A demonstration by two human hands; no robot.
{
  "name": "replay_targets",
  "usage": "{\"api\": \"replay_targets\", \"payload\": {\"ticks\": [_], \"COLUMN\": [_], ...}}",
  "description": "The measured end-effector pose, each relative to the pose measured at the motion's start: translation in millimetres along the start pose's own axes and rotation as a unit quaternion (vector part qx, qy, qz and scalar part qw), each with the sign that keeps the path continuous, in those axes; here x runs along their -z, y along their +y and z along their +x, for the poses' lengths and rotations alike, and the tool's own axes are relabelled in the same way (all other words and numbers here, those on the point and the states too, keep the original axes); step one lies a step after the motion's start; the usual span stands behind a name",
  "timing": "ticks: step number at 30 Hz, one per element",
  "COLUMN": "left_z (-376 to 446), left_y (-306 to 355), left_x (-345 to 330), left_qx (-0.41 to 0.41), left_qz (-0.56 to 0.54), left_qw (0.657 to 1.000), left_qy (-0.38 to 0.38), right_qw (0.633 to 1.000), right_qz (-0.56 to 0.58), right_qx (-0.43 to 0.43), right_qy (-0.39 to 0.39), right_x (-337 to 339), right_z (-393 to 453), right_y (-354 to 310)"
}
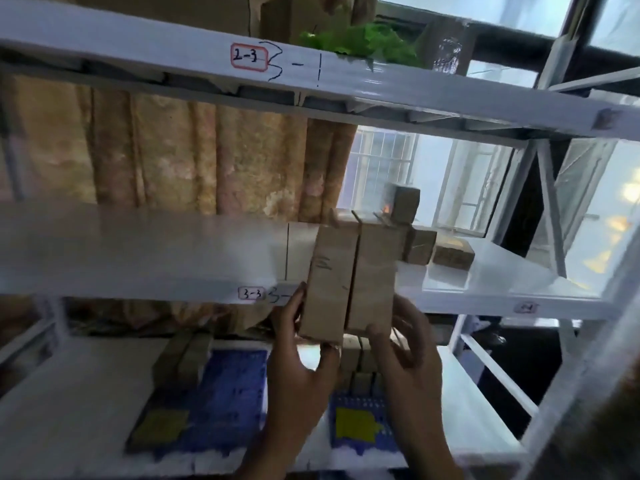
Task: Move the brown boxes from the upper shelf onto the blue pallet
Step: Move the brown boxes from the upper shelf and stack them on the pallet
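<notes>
Two brown boxes (pixel 349 289), side by side, clamped between left hand (pixel 298 368) and right hand (pixel 408 355) at the front edge of the middle shelf (pixel 138 258). Further boxes (pixel 436 249) remain on that shelf; blue pallet (pixel 228 403) lies below, boxes already stacked on it

Both hands (pixel 349 355) grip two brown boxes (pixel 349 282).

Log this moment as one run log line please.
stage: carrying | left hand + right hand: gripping two brown boxes side by side | more boxes on shelf | blue pallet below
</notes>
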State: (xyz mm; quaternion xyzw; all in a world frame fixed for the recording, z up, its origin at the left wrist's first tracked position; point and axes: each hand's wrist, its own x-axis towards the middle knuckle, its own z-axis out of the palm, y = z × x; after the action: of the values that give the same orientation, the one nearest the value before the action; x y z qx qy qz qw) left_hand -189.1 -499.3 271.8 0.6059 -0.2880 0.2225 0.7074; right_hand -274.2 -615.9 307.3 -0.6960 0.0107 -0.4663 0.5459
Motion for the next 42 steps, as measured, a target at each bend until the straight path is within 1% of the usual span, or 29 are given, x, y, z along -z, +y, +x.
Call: {"api": "replay_targets", "payload": {"ticks": [4,8,11,14,17,22,23,25,27,31,36,39,42], "left_z": [-80.1,-135.5,-161.8,-171.8,-164.7,-141.7,-137.1,-128.2,-117.7,-96.5,-66.0,-45.9,-33.6], "left_y": [-1.5,-6.2,-13.5,-30.4,-58.7,-127.6,-143.3,-171.2,-191.3,-227.0,-276.0,-305.2,-321.5], "left_x": [36.0,81.5,113.7,141.0,162.0,194.8,201.8,214.9,224.9,229.9,222.6,216.8,216.6], "left_qx": [0.079,0.157,0.209,0.251,0.285,0.372,0.383,0.389,0.376,0.378,0.376,0.393,0.421], "left_qz": [0.028,0.043,0.021,0.042,0.083,0.041,0.044,0.079,0.117,0.160,0.158,0.170,0.165], "left_qw": [0.996,0.987,0.978,0.967,0.954,0.926,0.922,0.918,0.919,0.911,0.910,0.898,0.887], "left_qy": [0.013,0.004,0.014,0.027,0.046,0.045,0.036,0.002,-0.028,-0.046,-0.070,-0.102,-0.099], "right_qw": [0.998,0.996,0.990,0.982,0.976,0.959,0.955,0.949,0.947,0.941,0.930,0.928,0.913], "right_qz": [0.000,-0.022,-0.008,0.020,0.032,0.017,0.006,-0.013,-0.023,-0.037,-0.040,-0.037,-0.034], "right_qx": [-0.054,-0.082,-0.133,-0.183,-0.207,-0.274,-0.287,-0.308,-0.312,-0.331,-0.358,-0.360,-0.390], "right_qy": [-0.032,-0.032,-0.039,-0.048,-0.053,-0.076,-0.076,-0.072,-0.071,-0.060,-0.078,-0.089,-0.112], "right_x": [0.3,-14.3,-35.0,-60.8,-87.0,-137.0,-148.1,-170.9,-189.6,-215.8,-239.3,-251.1,-264.6], "right_z": [-75.8,-139.0,-175.4,-195.8,-203.0,-203.5,-202.1,-198.4,-194.5,-183.5,-157.7,-141.3,-126.6], "right_y": [8.3,23.6,36.4,51.8,72.0,127.3,139.2,160.4,177.2,207.9,257.4,291.8,314.3]}}
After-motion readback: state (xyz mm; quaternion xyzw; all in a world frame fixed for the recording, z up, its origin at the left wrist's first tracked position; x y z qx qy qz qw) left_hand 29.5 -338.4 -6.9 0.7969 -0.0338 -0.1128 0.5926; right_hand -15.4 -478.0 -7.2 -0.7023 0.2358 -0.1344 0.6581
